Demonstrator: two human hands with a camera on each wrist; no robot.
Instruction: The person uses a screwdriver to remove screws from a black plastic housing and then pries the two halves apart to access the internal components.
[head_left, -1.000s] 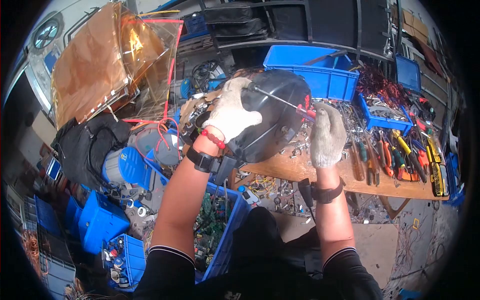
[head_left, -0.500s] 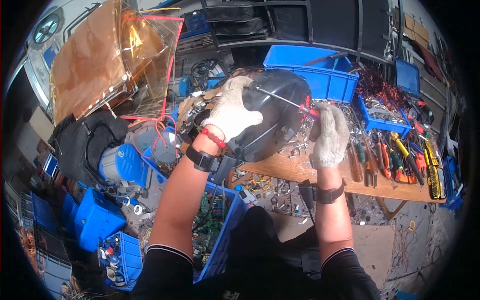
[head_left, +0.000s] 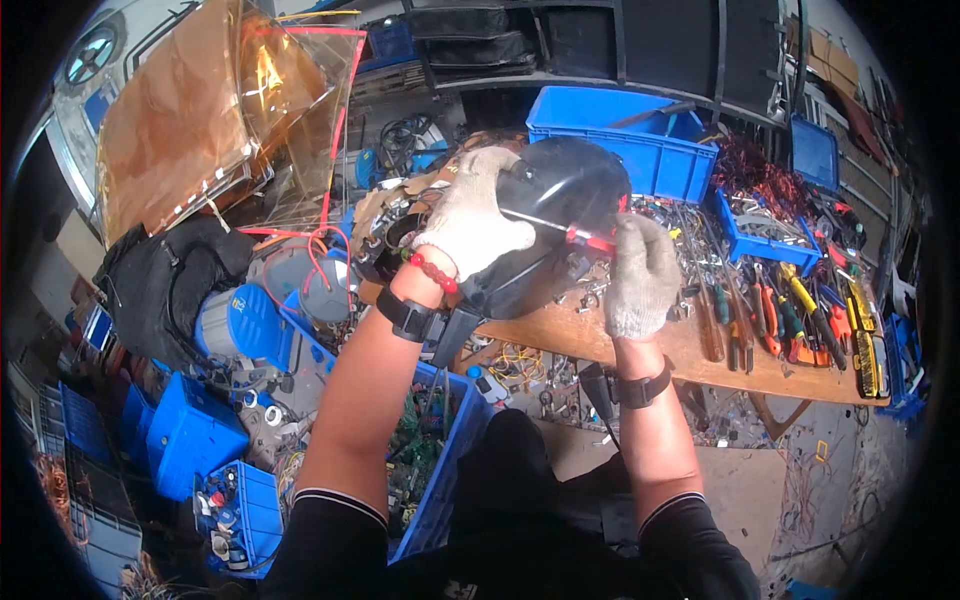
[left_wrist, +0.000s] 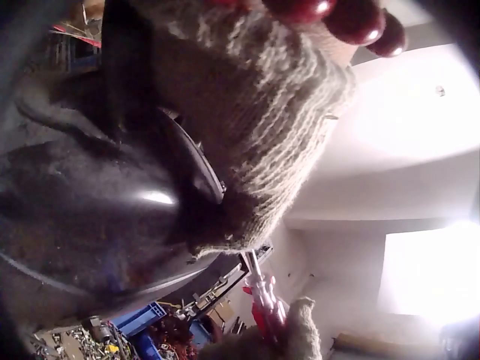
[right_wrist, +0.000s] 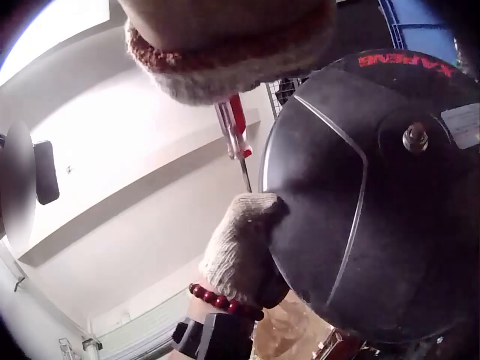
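Observation:
A black rounded casing (head_left: 570, 180) is held up over the wooden bench; red lettering and a metal stud show on it in the right wrist view. The gloved left hand (head_left: 470, 215) grips its left edge, also seen on the rim of the casing (right_wrist: 337, 210). In the gloved right hand (head_left: 642, 275) is a screwdriver (head_left: 590, 240) with a clear and red handle. Its shaft points left across the casing toward the left hand. The left wrist view shows the screwdriver (left_wrist: 264, 296) beyond the left glove (left_wrist: 255, 135); its tip is hidden there.
Blue crates (head_left: 640, 150) stand behind the bench (head_left: 560, 328), and a small blue tray (head_left: 765, 235) of metal parts is at its right. Pliers and screwdrivers (head_left: 790, 310) lie along the right end. A crate of circuit boards (head_left: 455, 450) sits below, left of the legs.
The right hand and screwdriver have moved left and slightly down, with the shaft now lower across the casing. The casing has tilted a little in the left hand's grip.

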